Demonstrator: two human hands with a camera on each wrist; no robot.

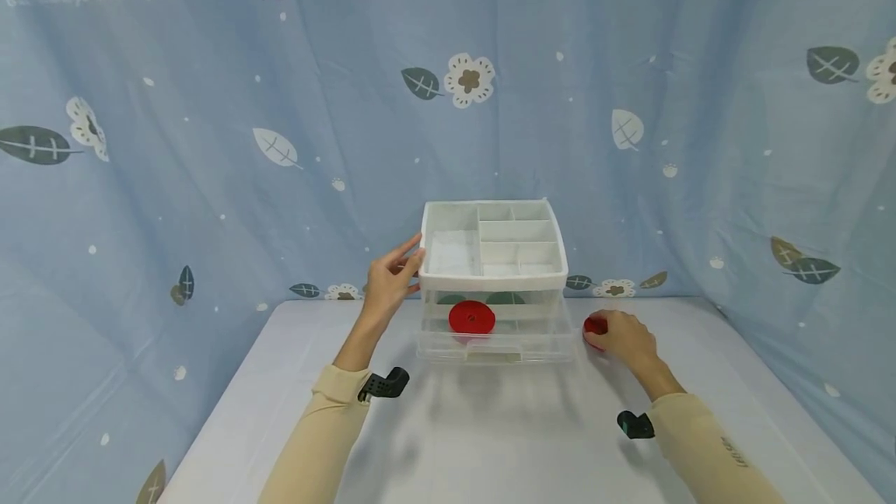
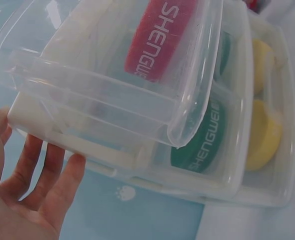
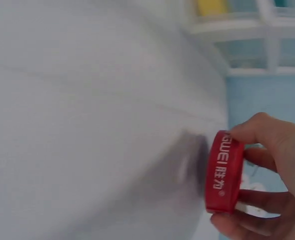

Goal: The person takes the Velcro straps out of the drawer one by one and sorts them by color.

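Note:
A white desktop organizer (image 1: 493, 284) with clear drawers stands on the table, its top drawer (image 1: 546, 350) pulled out. Inside that drawer lies a red tape roll (image 1: 472, 318), lettered SHENGWEI in the left wrist view. My left hand (image 1: 386, 280) touches the organizer's left side near the upper rim, its fingers (image 2: 62, 185) fairly straight against the white wall. To the right of the organizer, my right hand (image 1: 631, 342) pinches a second red tape roll (image 3: 224, 172) between thumb and fingers. That roll is on edge, close to the tabletop; contact with it I cannot tell.
Lower drawers hold green tape rolls (image 2: 200, 137) and yellow rolls (image 2: 264, 137). Divided compartments (image 1: 514, 232) form the organizer's top. A blue patterned curtain (image 1: 350, 99) hangs behind the white table (image 1: 490, 442). Black wrist cameras (image 1: 385, 384) sit on both forearms.

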